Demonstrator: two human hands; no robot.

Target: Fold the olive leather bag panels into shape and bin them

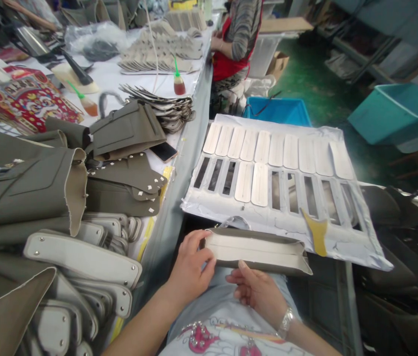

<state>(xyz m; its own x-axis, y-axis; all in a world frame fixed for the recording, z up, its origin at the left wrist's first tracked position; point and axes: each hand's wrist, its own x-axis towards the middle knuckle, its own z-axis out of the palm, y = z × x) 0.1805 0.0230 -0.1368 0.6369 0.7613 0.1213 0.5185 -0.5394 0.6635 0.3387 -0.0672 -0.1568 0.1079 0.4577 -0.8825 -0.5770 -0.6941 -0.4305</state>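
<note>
A long olive-grey leather bag piece [256, 249] with a pale inside lies across my lap, its open side facing up. My left hand [193, 259] grips its left end, thumb on the near side and fingers round the far corner. My right hand [255, 289] is at the near edge, palm turned inward, fingers loosely curled and thumb apart from them. The thumb tip meets or nearly meets the edge; I cannot tell which. Just beyond the bag piece is a white board [209, 205] with slots, several bearing pale zippered strips [259, 184].
A yellow scraper-shaped piece [316, 232] lies on the board's near edge. The left table holds olive bag parts [30, 183], pale straps with studs [82, 257], a phone [163, 152] and a glue bottle [179, 81]. A person in a red apron [236, 54] sits beyond, near a blue bin [277, 111].
</note>
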